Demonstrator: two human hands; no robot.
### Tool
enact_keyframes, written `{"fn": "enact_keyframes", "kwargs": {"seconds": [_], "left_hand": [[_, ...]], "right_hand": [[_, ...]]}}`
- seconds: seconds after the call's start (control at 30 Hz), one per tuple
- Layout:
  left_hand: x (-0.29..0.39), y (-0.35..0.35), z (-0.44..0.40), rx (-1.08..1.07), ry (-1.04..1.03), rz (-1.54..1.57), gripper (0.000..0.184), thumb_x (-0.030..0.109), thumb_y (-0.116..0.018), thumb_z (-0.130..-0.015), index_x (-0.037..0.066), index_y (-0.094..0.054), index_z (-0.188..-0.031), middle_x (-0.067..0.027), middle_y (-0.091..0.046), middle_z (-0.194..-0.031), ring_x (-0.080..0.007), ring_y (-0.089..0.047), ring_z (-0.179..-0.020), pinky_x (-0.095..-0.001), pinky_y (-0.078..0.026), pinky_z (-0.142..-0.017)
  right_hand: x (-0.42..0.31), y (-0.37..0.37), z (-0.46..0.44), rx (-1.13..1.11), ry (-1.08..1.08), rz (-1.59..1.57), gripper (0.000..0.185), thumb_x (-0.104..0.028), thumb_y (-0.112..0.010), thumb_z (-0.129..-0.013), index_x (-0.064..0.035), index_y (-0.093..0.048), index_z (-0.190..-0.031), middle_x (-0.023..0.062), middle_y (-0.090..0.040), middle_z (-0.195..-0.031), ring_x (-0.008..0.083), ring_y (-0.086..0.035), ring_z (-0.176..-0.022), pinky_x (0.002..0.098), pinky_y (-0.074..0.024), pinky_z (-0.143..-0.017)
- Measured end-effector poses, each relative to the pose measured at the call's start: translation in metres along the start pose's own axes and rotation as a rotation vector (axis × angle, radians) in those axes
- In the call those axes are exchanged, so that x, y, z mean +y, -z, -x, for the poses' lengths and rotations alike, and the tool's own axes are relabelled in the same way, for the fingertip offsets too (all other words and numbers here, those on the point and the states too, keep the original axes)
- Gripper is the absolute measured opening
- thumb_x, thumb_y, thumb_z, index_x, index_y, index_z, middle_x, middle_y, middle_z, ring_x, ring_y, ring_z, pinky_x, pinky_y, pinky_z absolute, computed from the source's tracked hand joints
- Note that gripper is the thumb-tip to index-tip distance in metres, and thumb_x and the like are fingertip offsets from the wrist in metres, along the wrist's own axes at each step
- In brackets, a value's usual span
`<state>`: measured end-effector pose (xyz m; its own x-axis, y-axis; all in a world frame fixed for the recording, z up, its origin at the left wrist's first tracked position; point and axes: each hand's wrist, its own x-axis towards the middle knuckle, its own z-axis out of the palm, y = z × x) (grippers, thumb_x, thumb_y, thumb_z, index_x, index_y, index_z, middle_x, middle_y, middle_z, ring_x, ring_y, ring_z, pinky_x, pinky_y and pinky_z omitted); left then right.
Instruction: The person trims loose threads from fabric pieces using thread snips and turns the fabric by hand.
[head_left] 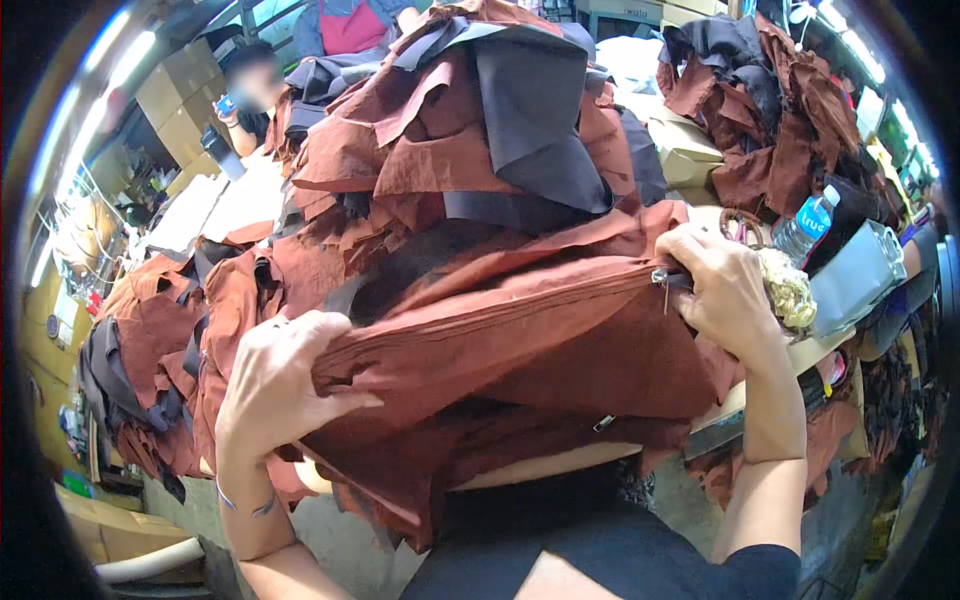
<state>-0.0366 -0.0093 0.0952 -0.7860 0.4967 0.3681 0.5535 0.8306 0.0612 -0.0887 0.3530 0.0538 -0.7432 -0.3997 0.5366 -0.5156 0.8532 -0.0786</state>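
A reddish-brown fabric piece with a long zipper (500, 318) is stretched between my two hands, above the table's near edge. At its left end, my left hand (285, 375) grips the cloth, thumb over the front and fingers partly hidden behind. My right hand (722, 285) pinches the right end, beside the metal zipper pull (660, 277). Lower down on the cloth hangs a second small zipper pull (603, 424). Directly behind the piece rises a tall heap of brown and black fabric (430, 150).
More fabric lies heaped at left (150, 330) and at back right (750, 110). On the right stand a water bottle (808, 225), a grey-white container (860, 275) and a cream-coloured bundle (788, 288). A co-worker (255, 90) sits at far left, near cardboard boxes (180, 95).
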Motion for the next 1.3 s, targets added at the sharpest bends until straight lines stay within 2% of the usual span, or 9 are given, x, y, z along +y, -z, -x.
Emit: {"fn": "enact_keyframes", "kwargs": {"seconds": [0.33,0.37,0.8,0.87,0.93,1.0,1.07,1.13,1.3], "left_hand": [[-0.01,0.009,0.008,-0.079,0.123,0.469,0.053,0.035,-0.072,-0.057,0.0,-0.058,-0.095,-0.0103,-0.064,-0.081,-0.0168,-0.062,-0.072,-0.0269,-0.047,-0.066],[-0.008,0.013,0.008,-0.208,0.158,0.463,0.052,0.027,-0.076,-0.06,0.004,-0.058,-0.103,-0.0135,-0.062,-0.091,-0.0265,-0.061,-0.079,-0.0325,-0.046,-0.072],[-0.018,-0.004,-0.008,-0.181,0.071,-0.067,0.031,0.004,-0.053,-0.073,0.009,-0.06,-0.103,-0.0161,-0.062,-0.088,-0.0322,-0.059,-0.079,-0.0393,-0.045,-0.069],[-0.029,0.003,-0.026,0.071,0.064,-0.416,0.031,0.002,-0.048,-0.075,0.011,-0.06,-0.103,-0.0163,-0.062,-0.089,-0.0322,-0.059,-0.08,-0.0392,-0.046,-0.071],[-0.025,0.024,-0.037,0.196,0.499,-0.608,0.033,0.002,-0.045,-0.078,0.011,-0.059,-0.106,-0.0143,-0.062,-0.095,-0.0282,-0.06,-0.087,-0.0374,-0.046,-0.074],[-0.03,0.019,-0.028,0.359,0.367,-0.699,0.033,0.003,-0.047,-0.079,0.01,-0.058,-0.109,-0.0121,-0.061,-0.101,-0.0261,-0.058,-0.092,-0.036,-0.045,-0.076],[-0.034,0.015,-0.003,0.518,0.25,-0.803,0.034,0.003,-0.048,-0.08,0.009,-0.056,-0.112,-0.0099,-0.06,-0.106,-0.024,-0.057,-0.097,-0.0346,-0.043,-0.077],[-0.007,-0.003,0.001,0.544,0.066,-0.643,0.037,0.006,-0.053,-0.077,0.01,-0.056,-0.113,-0.008,-0.059,-0.11,-0.0231,-0.058,-0.092,-0.0339,-0.041,-0.082],[0.026,-0.097,0.013,-0.194,-0.117,-0.258,0.044,0.008,-0.048,-0.074,0.009,-0.049,-0.118,-0.0109,-0.052,-0.111,-0.0187,-0.057,-0.078,-0.0352,-0.037,-0.074]], "right_hand": [[-0.002,0.027,-0.005,0.026,0.007,-0.062,0.034,0.002,-0.055,-0.057,-0.0067,-0.056,-0.089,0.0112,-0.059,-0.082,0.0305,-0.058,-0.074,0.0354,-0.0447,-0.065],[0.0,0.027,-0.003,0.024,-0.011,-0.109,0.034,0.002,-0.054,-0.057,-0.0066,-0.056,-0.089,0.0114,-0.059,-0.08,0.0301,-0.058,-0.073,0.0349,-0.0446,-0.065],[0.022,0.021,-0.017,-0.316,0.113,-0.08,0.032,-0.004,-0.054,-0.059,-0.0083,-0.057,-0.09,0.0118,-0.058,-0.085,0.0287,-0.057,-0.078,0.0364,-0.0438,-0.066],[0.027,0.009,-0.033,0.03,0.136,-0.036,0.03,-0.011,-0.059,-0.065,-0.0125,-0.056,-0.094,0.0108,-0.058,-0.08,0.0323,-0.057,-0.075,0.0405,-0.0445,-0.066],[0.025,0.022,-0.048,0.439,0.123,0.12,0.032,-0.01,-0.062,-0.064,-0.0136,-0.055,-0.096,0.0097,-0.058,-0.085,0.0314,-0.057,-0.077,0.0396,-0.0457,-0.065],[0.027,0.044,-0.05,0.734,0.153,0.226,0.037,-0.006,-0.064,-0.061,-0.0142,-0.055,-0.096,0.0084,-0.058,-0.09,0.0301,-0.058,-0.077,0.0367,-0.0462,-0.064],[0.031,0.049,-0.034,0.812,0.193,0.256,0.036,0.008,-0.06,-0.06,-0.0034,-0.055,-0.094,0.0134,-0.058,-0.095,0.0283,-0.058,-0.089,0.0348,-0.0458,-0.079],[0.048,0.035,-0.013,0.692,0.269,0.314,0.037,0.005,-0.061,-0.059,-0.005,-0.054,-0.094,0.0134,-0.058,-0.096,0.0289,-0.058,-0.089,0.0341,-0.0466,-0.077],[0.051,-0.034,0.052,-0.015,0.091,0.272,0.041,0.004,-0.059,-0.056,-0.0069,-0.054,-0.096,0.0098,-0.057,-0.102,0.0306,-0.058,-0.083,0.0363,-0.0478,-0.068]]}}
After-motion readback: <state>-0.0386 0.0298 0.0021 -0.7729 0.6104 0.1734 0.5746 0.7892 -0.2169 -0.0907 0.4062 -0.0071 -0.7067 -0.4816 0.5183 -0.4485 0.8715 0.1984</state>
